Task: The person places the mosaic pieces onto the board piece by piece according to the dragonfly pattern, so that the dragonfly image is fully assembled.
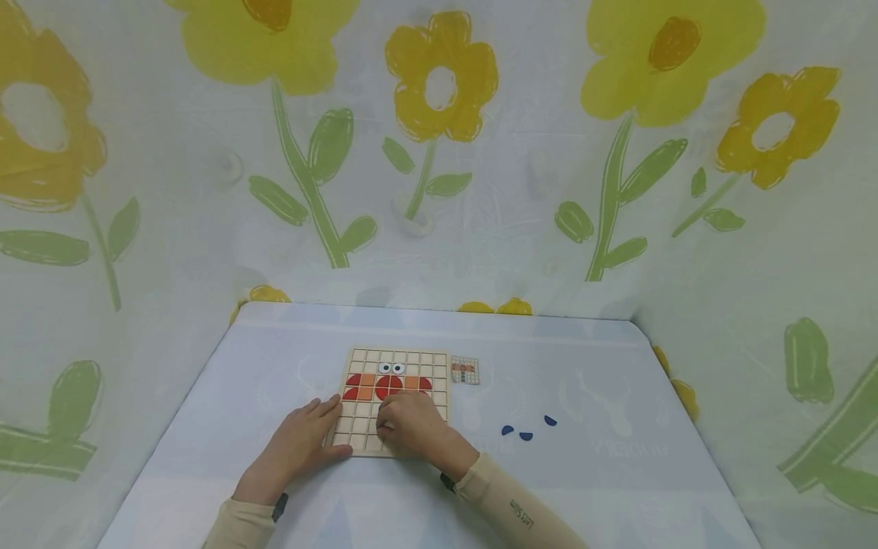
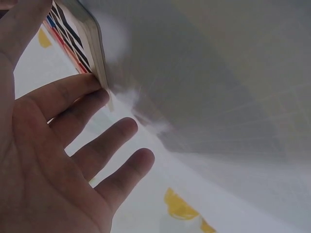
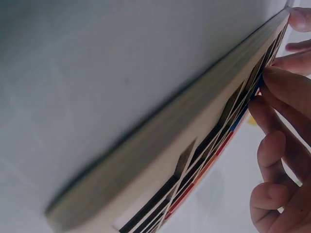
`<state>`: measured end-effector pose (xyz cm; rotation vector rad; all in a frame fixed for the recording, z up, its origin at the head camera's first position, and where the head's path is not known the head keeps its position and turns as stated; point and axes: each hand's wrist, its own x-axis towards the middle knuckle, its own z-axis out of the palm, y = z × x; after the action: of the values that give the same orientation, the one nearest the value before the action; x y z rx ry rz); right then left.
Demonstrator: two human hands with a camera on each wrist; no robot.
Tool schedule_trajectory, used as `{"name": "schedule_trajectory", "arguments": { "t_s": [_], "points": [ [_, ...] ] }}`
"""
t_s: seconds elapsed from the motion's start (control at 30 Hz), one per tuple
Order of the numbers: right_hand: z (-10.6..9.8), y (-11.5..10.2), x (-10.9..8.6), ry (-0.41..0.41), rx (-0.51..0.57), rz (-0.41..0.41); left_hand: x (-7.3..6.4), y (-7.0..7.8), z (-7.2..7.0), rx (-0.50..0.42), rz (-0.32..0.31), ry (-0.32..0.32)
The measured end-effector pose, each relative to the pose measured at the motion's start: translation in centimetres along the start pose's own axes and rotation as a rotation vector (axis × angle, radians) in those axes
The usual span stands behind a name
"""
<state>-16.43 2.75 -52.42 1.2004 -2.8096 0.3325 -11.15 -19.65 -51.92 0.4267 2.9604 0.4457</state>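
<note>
A wooden grid board (image 1: 360, 428) lies on the table with red and orange pieces (image 1: 389, 386) across its middle rows and two eye pieces (image 1: 392, 368) above them. My left hand (image 1: 299, 440) steadies the board's near left corner, fingertips on the left edge and thumb at the front. Over the lower middle cells, my right hand (image 1: 417, 427) pinches a small blue piece (image 3: 256, 89) between thumb and index finger; the right wrist view shows it at the grid. That hand covers part of the board in the head view.
Three blue half-round pieces, one nearest the board (image 1: 507, 431), lie loose on the table to the right. A small picture card (image 1: 466, 370) with a similar grid design sits against the board's right edge. Flower-printed cloth (image 1: 480, 229) surrounds the table (image 1: 617, 473).
</note>
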Motion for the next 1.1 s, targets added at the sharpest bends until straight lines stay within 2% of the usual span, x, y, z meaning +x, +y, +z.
{"name": "schedule_trajectory", "arguments": {
  "t_s": [0.27,0.57,0.83,0.97,1.1],
  "points": [
    [0.2,0.0,-0.3,0.006,-0.025,0.014,0.1,0.1,-0.1,-0.002,0.007,-0.007],
    [-1.5,0.4,-2.1,0.022,0.018,0.091,0.0,0.1,-0.1,0.003,0.006,-0.003],
    [-2.8,2.8,-5.1,0.072,0.042,0.160,0.0,0.2,-0.1,-0.001,-0.005,-0.008],
    [-3.4,4.6,-7.3,0.085,0.047,0.223,0.1,0.2,0.0,0.000,-0.016,-0.026],
    [-3.5,6.6,-9.7,0.125,0.006,0.300,0.1,0.2,-0.1,0.004,-0.024,-0.038]
  ]
}}
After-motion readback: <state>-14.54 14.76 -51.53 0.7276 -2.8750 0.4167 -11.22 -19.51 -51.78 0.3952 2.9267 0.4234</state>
